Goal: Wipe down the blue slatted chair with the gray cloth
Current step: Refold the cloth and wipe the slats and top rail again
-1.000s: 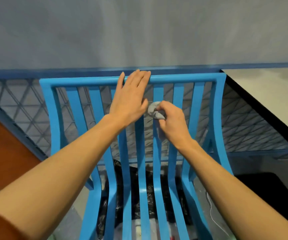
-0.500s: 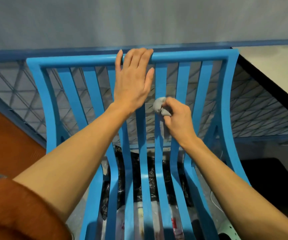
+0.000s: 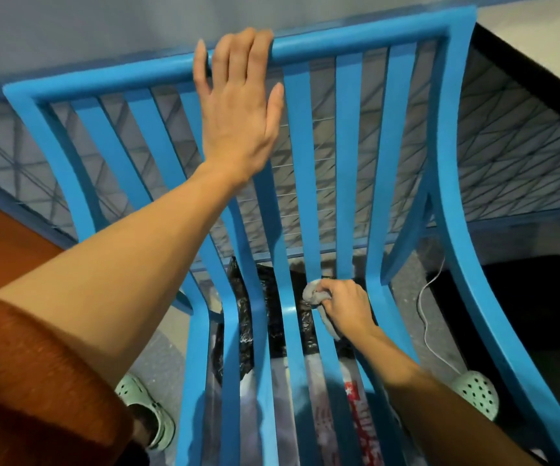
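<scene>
Right hand (image 3: pixel 347 306) grips the bunched gray cloth (image 3: pixel 315 295) against a slat low on the chair (image 3: pixel 446 136); left hand (image 3: pixel 238 105) rests flat, fingers over the top rail.

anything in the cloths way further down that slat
Nothing visible. The right hand holds the gray cloth on a slat of the blue chair at the seat bend; the slat below is bare. The left hand rests up on the top rail; the bags lie under the slats.

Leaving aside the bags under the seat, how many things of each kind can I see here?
1 blue slatted chair
1 crumpled gray cloth
2 bare hands: left hand, right hand
2 mint-green perforated clogs
1 thin white cable
Total: 7
</scene>
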Available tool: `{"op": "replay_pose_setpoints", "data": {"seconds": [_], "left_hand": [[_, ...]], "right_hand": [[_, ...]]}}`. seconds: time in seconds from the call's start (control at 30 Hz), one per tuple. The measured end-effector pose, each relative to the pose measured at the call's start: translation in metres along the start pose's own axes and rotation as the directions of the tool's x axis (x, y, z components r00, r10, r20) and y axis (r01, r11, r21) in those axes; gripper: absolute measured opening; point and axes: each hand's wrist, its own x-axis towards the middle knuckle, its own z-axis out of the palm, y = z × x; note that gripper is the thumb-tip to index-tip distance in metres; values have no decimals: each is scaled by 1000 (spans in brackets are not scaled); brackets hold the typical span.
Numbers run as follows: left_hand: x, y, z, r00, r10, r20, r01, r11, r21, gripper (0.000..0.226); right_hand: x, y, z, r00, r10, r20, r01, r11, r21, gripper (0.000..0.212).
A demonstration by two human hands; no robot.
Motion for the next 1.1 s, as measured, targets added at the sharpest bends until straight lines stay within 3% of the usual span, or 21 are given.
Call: {"op": "replay_pose_setpoints", "data": {"seconds": [0.1, 0.2, 0.3, 0.43, 0.53, 0.63, 0.73, 0.83, 1.0, 1.1], "left_hand": [[0, 0, 0, 1000, -12, -15, 12, 999, -30, 53], [1, 2, 1, 1000, -17, -22, 16, 999, -49, 51], [2, 3, -1, 999, -33, -11, 32, 998, -59, 50], [8, 15, -7, 996, -80, 37, 82, 996, -30, 48], [20, 26, -20, 996, 1, 85, 1, 1000, -17, 46], [36, 40, -24, 987, 125, 101, -118, 990, -77, 46], [41, 52, -14, 970, 164, 178, -139, 980, -142, 49], [38, 53, -6, 978, 144, 148, -117, 977, -178, 45], [40, 57, -7, 989, 102, 110, -74, 970, -231, 43], [37, 59, -4, 992, 94, 85, -74, 973, -217, 43]], "right_hand": [[6, -10, -23, 998, -54, -33, 55, 998, 25, 37], [26, -28, -83, 964, -98, -249, 149, 969, 197, 32], [49, -57, -161, 859, -149, -491, 311, 912, 268, 19], [80, -92, -252, 686, -227, -692, 459, 872, 169, 13], [94, -103, -276, 663, -261, -702, 453, 886, 98, 14], [90, -92, -258, 698, -244, -673, 412, 906, 98, 14], [73, -78, -228, 755, -204, -623, 368, 918, 145, 18], [64, -73, -214, 800, -211, -561, 329, 937, 117, 18], [83, -88, -252, 712, -201, -673, 392, 908, 144, 13], [85, -90, -248, 703, -204, -681, 403, 904, 146, 16]]}}
